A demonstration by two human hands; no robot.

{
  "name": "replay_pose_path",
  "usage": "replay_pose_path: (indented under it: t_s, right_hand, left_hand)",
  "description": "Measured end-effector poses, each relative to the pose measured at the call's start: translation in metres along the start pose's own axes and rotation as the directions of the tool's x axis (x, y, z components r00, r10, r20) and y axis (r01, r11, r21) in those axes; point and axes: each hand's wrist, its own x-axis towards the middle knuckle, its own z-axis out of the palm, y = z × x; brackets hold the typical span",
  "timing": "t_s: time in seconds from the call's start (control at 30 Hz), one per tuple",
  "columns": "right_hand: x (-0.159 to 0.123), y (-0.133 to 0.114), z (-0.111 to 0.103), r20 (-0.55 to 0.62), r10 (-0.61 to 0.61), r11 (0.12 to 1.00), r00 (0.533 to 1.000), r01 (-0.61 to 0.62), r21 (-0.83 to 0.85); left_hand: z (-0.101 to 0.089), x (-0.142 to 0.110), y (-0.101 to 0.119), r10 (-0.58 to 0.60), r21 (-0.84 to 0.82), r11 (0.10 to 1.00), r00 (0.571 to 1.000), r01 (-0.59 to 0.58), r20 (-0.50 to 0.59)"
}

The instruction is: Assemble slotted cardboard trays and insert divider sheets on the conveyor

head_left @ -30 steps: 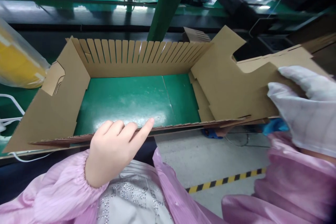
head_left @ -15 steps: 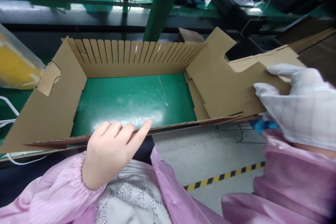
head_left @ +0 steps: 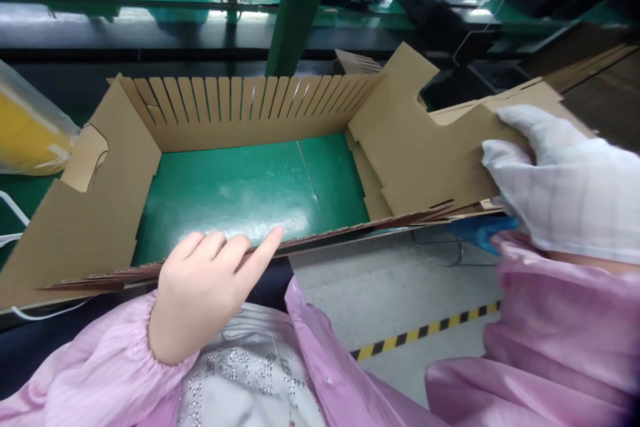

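An open cardboard box frame (head_left: 410,133) with no bottom stands on a green work surface (head_left: 235,193), which shows through its middle. Its far wall is cut into a row of upright slots, and both end walls have a notch. My bare left hand (head_left: 205,280) curls over the near wall, thumb side toward the right, fingertips hidden behind the edge. My right hand (head_left: 575,180), in a white glove, pinches the flap at the right end of the box frame between thumb and fingers.
A clear plastic bag with yellow contents (head_left: 33,127) stands at the left. A green post (head_left: 303,13) rises behind the frame. Across the conveyor (head_left: 165,27), co-workers in blue sleeves handle parts. Black-and-yellow tape (head_left: 430,329) marks the floor.
The right end of the cardboard box frame and my gloved right hand have shifted slightly up and left in view. My left hand keeps its hold. Co-workers' hands have moved in the background.
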Motion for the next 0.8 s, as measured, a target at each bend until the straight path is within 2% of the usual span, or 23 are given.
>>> replay_pose_path:
  t_s: [0.2,0.33,0.43,0.57,0.8]
  right_hand:
    - [-0.004,-0.009,-0.009,0.03,0.017,0.998,0.999,-0.015,-0.062]
    - [-0.001,-0.006,-0.006,0.017,-0.004,1.0,1.0,0.004,0.016]
    - [0.0,-0.007,-0.002,0.025,0.036,0.997,0.999,-0.038,0.073]
    - [-0.003,-0.014,0.0,-0.032,0.097,0.992,0.995,-0.094,0.081]
    - [-0.005,-0.011,0.014,-0.047,0.026,0.998,0.999,-0.023,0.054]
  left_hand:
    - [0.0,0.0,0.0,-0.027,-0.01,1.0,1.0,0.027,0.0]
    - [0.002,-0.002,0.0,-0.068,-0.035,0.997,0.998,0.067,-0.014]
    - [0.003,-0.003,0.0,-0.079,-0.042,0.996,0.997,0.079,-0.013]
    - [0.002,-0.003,0.0,-0.081,-0.042,0.996,0.997,0.081,-0.014]
    - [-0.001,-0.001,0.001,-0.075,-0.015,0.997,0.997,0.075,-0.012]
